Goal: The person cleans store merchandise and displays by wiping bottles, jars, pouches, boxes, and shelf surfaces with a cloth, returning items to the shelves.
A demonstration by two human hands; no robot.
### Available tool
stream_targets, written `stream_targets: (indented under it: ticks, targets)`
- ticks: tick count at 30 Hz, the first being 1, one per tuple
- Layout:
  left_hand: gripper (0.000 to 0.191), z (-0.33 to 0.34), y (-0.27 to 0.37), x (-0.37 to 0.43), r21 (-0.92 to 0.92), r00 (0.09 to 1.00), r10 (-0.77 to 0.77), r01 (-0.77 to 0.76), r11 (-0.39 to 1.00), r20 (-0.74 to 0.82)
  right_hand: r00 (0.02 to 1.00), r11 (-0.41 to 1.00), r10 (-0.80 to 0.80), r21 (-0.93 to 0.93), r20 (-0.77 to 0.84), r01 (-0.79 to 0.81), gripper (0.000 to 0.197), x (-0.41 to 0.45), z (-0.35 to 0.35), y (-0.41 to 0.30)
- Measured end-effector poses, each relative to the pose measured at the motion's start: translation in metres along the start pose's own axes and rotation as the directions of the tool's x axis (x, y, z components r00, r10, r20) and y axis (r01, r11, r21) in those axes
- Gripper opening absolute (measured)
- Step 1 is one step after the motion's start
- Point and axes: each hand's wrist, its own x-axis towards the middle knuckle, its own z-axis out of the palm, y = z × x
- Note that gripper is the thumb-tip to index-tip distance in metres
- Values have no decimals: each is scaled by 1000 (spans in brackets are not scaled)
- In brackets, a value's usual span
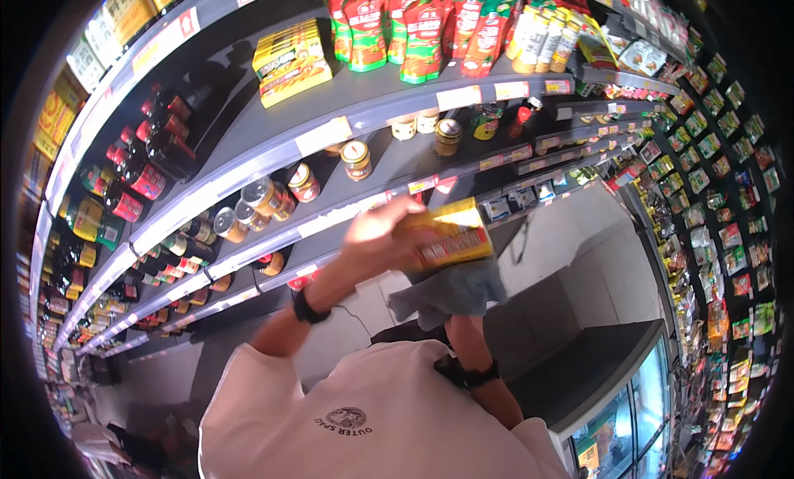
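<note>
My left hand grips one end of a yellow cardboard box with red printing. Hand and box are slightly blurred and held in front of my chest. Directly beneath the box hangs a grey cloth, draped over my right hand. The cloth hides the fingers of that hand, leaving little more than the wrist in sight. Whether the cloth touches the box's underside is hard to tell. On the shelf ahead, similar yellow boxes are stacked beside red and green spouted pouches.
Shelf tiers curve across the front, with jars on the second tier and dark sauce bottles at left. A glass-doored cooler stands at lower right. Hanging packets line the right side. Another person's white garment shows at lower left.
</note>
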Motion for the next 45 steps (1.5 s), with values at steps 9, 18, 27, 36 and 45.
stream_targets:
  ticks: [9, 18, 27, 36, 45]
  targets:
    - [26, -199, -22, 105, 611, 885, 439, -265, 746, -152, 943, 716, -49, -647, 329, 263, 53, -15, 43, -38]
    - [38, -233, -80, 107, 744, 889, 415, -143, 652, -192, 953, 881, 152, -472, 261, -11, 45, -25, 35, 22]
    - [56, -228, -18, -93, 613, 775, 427, -65, 787, -466, 799, 917, 366, -333, 478, -220, 44, -47, 142, 44]
    - [61, -389, -79, -366, 382, 440, 180, 430, 818, -880, 552, 917, 392, -358, 736, -173, 48, -108, 349, 179]
    - [53, -504, -120, -514, 125, 115, 82, 452, 883, -990, 133, 707, 574, -408, 808, -577, 70, -173, 509, 326]
